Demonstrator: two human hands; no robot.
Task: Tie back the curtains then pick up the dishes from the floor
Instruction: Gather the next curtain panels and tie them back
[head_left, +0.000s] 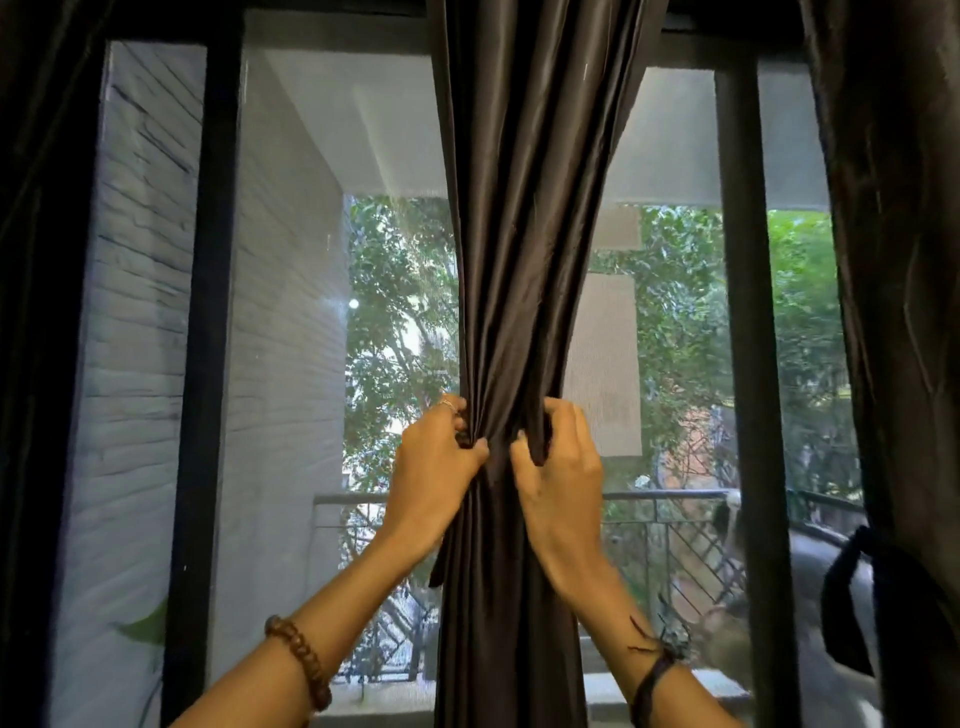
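A dark brown satin curtain (524, 218) hangs down the middle of the window, gathered into a narrow bunch at hand height. My left hand (434, 462) grips the bunch from its left side, fingers curled into the folds. My right hand (558, 457) grips it from the right side at the same height. A strip of the same dark fabric (439, 566) hangs down behind my left wrist. No dishes or floor are in view.
Another dark curtain (893, 312) hangs at the right edge with a black tie-back (852, 597) knotted round it. A third curtain (36, 312) covers the left edge. Behind are black window frames (208, 312), a mesh screen, a balcony railing (665, 496) and trees.
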